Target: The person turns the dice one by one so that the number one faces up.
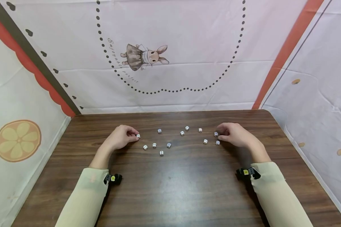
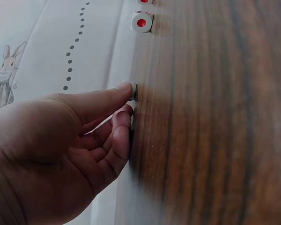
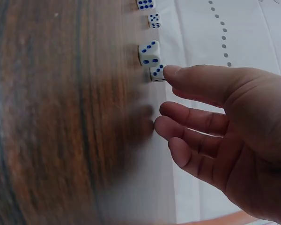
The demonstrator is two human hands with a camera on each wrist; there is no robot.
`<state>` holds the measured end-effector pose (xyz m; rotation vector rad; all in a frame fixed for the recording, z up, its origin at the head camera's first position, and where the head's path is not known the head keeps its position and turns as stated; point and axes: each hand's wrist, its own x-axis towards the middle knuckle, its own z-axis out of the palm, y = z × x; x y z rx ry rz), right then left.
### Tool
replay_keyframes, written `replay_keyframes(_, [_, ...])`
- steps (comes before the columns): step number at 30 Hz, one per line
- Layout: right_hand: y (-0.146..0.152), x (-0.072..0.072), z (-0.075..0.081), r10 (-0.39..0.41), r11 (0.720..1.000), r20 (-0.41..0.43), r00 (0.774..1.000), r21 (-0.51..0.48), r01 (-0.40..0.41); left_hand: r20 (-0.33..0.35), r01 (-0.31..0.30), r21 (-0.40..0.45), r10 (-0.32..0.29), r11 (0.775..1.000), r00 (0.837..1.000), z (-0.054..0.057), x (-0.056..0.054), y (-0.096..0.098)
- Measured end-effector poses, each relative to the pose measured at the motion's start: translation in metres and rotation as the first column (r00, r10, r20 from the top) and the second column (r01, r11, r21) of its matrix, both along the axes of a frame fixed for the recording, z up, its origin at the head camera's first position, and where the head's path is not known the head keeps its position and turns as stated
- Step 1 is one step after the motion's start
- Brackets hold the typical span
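Observation:
In the head view my left hand (image 1: 120, 137) is at the left end of a loose scatter of small white dice. Its thumb and fingertips pinch one die (image 1: 138, 136), mostly hidden behind the thumb in the left wrist view. At the right end, my right hand (image 1: 236, 135) has its thumb and fingers spread apart around a blue-dotted die (image 1: 216, 134). Another die (image 1: 217, 142) lies just nearer than the right thumb. The right wrist view shows a gap between the thumb and fingers (image 3: 192, 133), and the thumb tip overlaps a die (image 3: 157, 73).
Several more dice lie between the hands, among them one at the front (image 1: 161, 153), a red-dotted one (image 1: 200, 130) and one toward the back (image 1: 187, 128). The brown wooden table (image 1: 170, 189) meets a printed cloth (image 1: 187, 75) behind; cloth also hangs at both sides.

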<state>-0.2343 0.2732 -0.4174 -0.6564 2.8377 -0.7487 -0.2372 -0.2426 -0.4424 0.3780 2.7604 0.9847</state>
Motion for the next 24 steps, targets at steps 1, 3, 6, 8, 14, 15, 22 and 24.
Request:
replay_keyframes(1, [-0.001,-0.001,0.0,0.003,1.0,0.001,1.0,0.002,-0.003,0.0,0.0,-0.001,0.0,1.0,1.0,0.0,0.0,0.0])
replay_keyframes(3, [-0.003,-0.003,-0.001,0.008,1.0,0.007,1.0,0.007,-0.008,-0.001,0.001,-0.002,-0.001,1.0,1.0,0.001,0.001,0.0])
replay_keyframes(6, [-0.006,-0.007,-0.002,0.011,1.0,0.008,1.0,0.021,-0.011,-0.006,0.004,-0.003,-0.004,1.0,1.0,0.001,0.002,0.001])
replay_keyframes(8, [-0.008,-0.008,-0.004,0.013,1.0,0.009,1.0,0.026,-0.013,-0.008,0.006,-0.002,-0.006,1.0,1.0,0.001,0.002,0.001])
replay_keyframes(14, [-0.011,-0.011,-0.01,0.012,1.0,0.02,1.0,-0.004,-0.012,-0.004,0.011,-0.003,-0.011,1.0,1.0,0.0,0.003,0.001])
replay_keyframes(15, [-0.011,-0.011,-0.011,0.012,1.0,0.021,1.0,-0.01,-0.012,-0.007,0.013,-0.004,-0.013,1.0,1.0,0.0,0.003,0.001])
replay_keyframes(22, [-0.014,-0.014,-0.015,0.02,0.999,0.022,1.0,-0.045,-0.019,-0.015,0.012,-0.003,-0.012,1.0,1.0,0.002,0.003,0.001])
replay_keyframes(24, [-0.014,-0.015,-0.015,0.018,0.998,0.024,1.0,-0.056,-0.016,-0.015,0.013,-0.004,-0.013,1.0,1.0,0.002,0.002,0.001])
